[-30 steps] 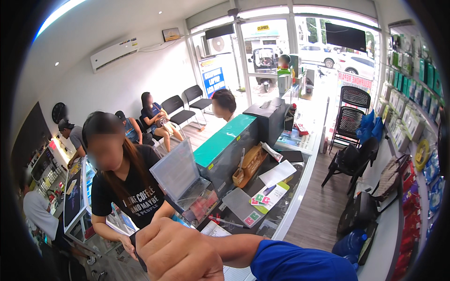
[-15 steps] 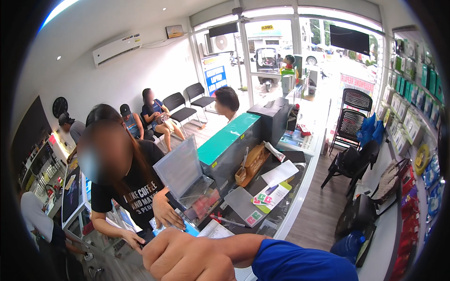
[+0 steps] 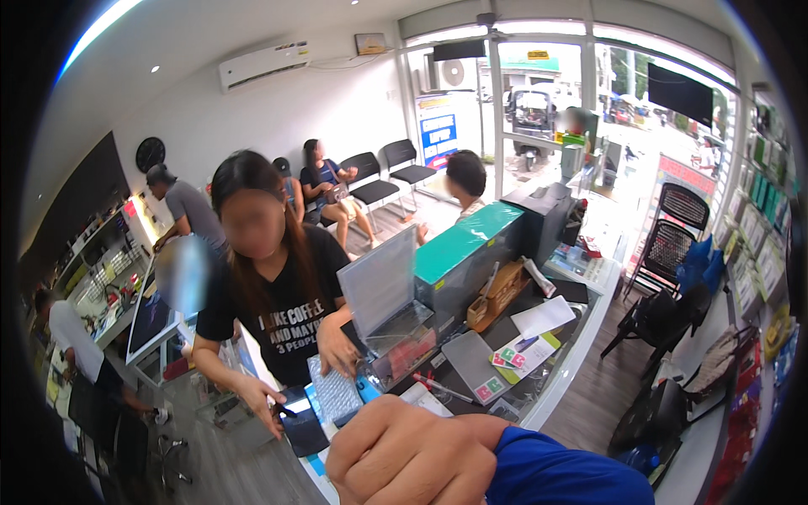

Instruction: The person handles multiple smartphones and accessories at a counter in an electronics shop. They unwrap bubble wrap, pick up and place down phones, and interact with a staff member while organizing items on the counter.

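Shop counter lies past the one hand in view, a closed fist low in front, holding nothing I can see, while the dark phone just left of it sits in another person's hand.

Counter: a glass counter ran from near to far.
Near end: a red pen and a grey pad lay there.
Middle: white paper, a clear stand.
Far: a teal box.

Closed right hand over glass counter, person in black shirt opposite
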`<state>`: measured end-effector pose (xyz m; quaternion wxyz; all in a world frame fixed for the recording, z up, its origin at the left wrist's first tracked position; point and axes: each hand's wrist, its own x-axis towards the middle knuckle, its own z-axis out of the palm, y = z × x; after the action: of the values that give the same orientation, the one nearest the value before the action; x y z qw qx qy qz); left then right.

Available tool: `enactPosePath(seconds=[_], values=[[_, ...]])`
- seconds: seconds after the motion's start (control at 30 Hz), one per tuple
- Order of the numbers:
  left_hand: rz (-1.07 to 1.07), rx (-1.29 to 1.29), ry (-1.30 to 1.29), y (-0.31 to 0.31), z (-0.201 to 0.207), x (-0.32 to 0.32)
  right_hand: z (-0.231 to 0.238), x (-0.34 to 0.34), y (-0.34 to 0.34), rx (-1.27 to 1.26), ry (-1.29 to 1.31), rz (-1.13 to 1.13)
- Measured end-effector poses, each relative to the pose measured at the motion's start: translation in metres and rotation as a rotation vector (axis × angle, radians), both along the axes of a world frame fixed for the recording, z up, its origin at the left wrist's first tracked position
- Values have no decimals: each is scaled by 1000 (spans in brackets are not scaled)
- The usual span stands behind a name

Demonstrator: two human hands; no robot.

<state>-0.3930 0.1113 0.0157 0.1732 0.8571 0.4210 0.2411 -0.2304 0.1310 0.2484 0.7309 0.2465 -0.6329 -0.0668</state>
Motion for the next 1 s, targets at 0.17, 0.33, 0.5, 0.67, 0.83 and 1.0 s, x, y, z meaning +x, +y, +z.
enactPosePath(seconds=[0.17,0.33,0.5,0.67,0.83,1.0], values=[[-27,-33,-22,4,5,4,-2,0,-2,-47,-28,-65],[5,40,-38,4,6,0,-3,-2,5,-34,-124,-137],[26,4,-27,6,-10,-6,7,36,-7,-316,-375,-388],[-5,0,13,9,-10,0,-1,56,-23,-497,-118,-384],[-8,-9,-54,7,-16,-6,-11,76,-17,-427,-67,-266],[-58,54,-211,5,-16,-12,-7,69,-17,-443,-2,-272]])
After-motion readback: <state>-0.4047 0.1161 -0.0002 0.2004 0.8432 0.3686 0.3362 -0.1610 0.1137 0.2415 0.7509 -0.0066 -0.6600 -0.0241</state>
